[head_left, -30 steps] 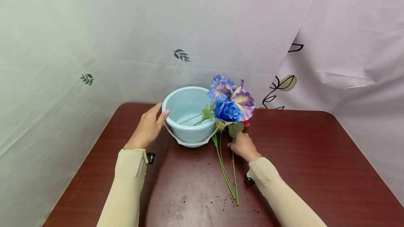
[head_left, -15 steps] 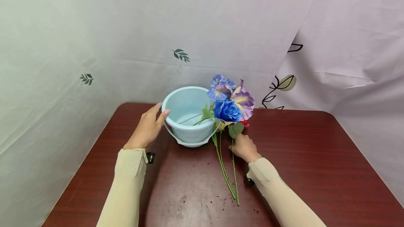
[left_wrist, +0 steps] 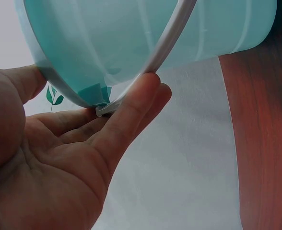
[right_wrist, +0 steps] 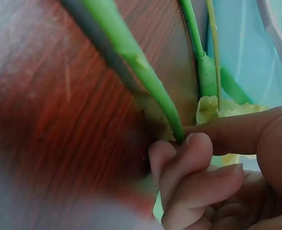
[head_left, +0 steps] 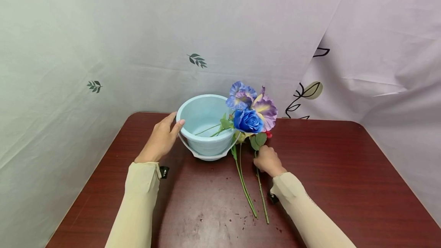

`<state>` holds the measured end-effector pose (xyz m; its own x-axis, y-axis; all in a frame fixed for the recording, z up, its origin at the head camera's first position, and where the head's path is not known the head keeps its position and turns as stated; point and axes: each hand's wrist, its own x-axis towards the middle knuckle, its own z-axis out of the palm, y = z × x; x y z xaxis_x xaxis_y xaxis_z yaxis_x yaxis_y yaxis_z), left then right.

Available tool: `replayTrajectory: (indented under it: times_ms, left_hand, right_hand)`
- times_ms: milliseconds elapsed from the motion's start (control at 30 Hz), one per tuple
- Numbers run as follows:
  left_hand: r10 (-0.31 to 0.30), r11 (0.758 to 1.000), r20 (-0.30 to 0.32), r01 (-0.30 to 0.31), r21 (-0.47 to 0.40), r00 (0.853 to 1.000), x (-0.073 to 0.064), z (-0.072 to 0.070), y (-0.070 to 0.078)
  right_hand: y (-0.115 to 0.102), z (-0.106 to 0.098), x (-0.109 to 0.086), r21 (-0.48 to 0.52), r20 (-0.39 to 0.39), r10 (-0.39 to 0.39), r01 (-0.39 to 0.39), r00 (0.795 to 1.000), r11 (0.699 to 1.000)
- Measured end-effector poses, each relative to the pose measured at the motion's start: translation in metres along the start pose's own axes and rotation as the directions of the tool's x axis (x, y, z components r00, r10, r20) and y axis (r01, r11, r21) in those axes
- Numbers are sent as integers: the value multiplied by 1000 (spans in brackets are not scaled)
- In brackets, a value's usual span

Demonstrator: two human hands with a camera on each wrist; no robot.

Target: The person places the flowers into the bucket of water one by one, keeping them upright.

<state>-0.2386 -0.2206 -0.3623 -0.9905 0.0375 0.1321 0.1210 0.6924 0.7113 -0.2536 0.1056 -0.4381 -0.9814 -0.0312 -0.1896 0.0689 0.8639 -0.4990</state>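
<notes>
A light blue bucket [head_left: 210, 146] stands on the table, its handle [left_wrist: 169, 43] hanging down in front. My left hand [head_left: 160, 139] holds the bucket's left side, thumb on the rim and fingers outside against the handle's end. Between thumb and fingers, my right hand [head_left: 270, 161] pinches a green stem [right_wrist: 150, 79] with a leaf and a red flower [head_left: 268, 134], mostly hidden. A blue rose [head_left: 248, 121], a blue iris [head_left: 240, 95] and a purple iris [head_left: 265, 111] lean over the bucket's right rim, stems inside. Below them is a yellow flower [right_wrist: 208, 109].
Two green stems [head_left: 245, 185] lie on the dark red table [head_left: 327, 186] in front of the bucket. Small dark specks dot the table near their ends. A pale patterned cloth [head_left: 138, 30] hangs behind the table.
The stem in my right hand has swung its lower end to the right, away from the other stems. The right hand has shifted slightly right. My left hand and the bucket stay put.
</notes>
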Motion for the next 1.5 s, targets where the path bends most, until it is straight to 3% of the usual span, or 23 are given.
replayTrajectory:
  times_ms: [367,933,1233,1500]
  left_hand:
    - [-7,1000,2,7,5,1000,0,1,-1]
    - [-1,1000,4,1,3,1000,-1,2,-2]
    - [-10,1000,21,10,-17,1000,0,1,-3]
    - [-3,1000,13,3,-6,1000,1,0,-2]
  right_hand:
    - [6,-10,-1,125,-93,-20,32,995,992]
    - [14,-32,-3,272,-153,43,0,987,962]
    - [12,-46,-9,351,-290,36,71,956,933]
    - [3,-61,-17,462,-374,72,119,925,879]
